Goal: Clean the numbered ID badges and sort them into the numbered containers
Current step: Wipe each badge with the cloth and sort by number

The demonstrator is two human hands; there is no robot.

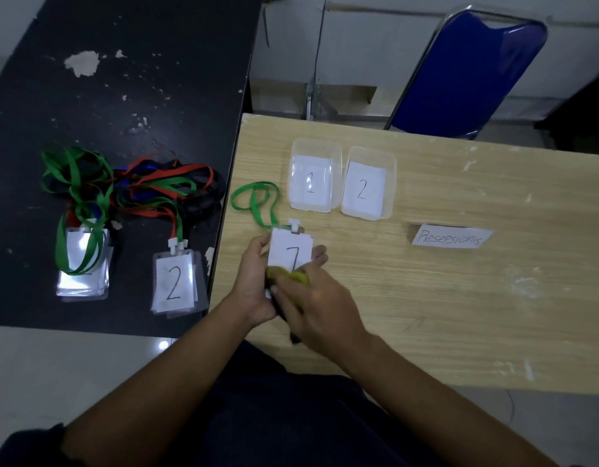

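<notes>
- Left of frame, on the black table [123, 96]: a first pile of badges [82, 281] lies under green lanyards, its top number lost in glare. Just right of it a second pile [175, 281] shows "2". Both piles look yet to be cleaned.
- Lower centre, above the near-left corner of the wooden table [459, 298]: the left hand [257, 281] curls its fingers round the edges of a held badge [291, 249], face up. The green lanyard [257, 200] on it trails onto the tabletop. The digit, half covered, is probably a "1".
- Beside it, the right hand [318, 305] grips a bunched yellow-green cloth [288, 276] against the badge's lower half, apparently mid-wipe.
- Upper centre: container 1 [313, 175] and container 2 [367, 183] stand side by side. Each appears to hold only its paper label, so the sorting seems barely begun.
- Right: a folded name card [451, 235] reads "Resepsionis", with a blue chair [466, 72] behind it.
</notes>
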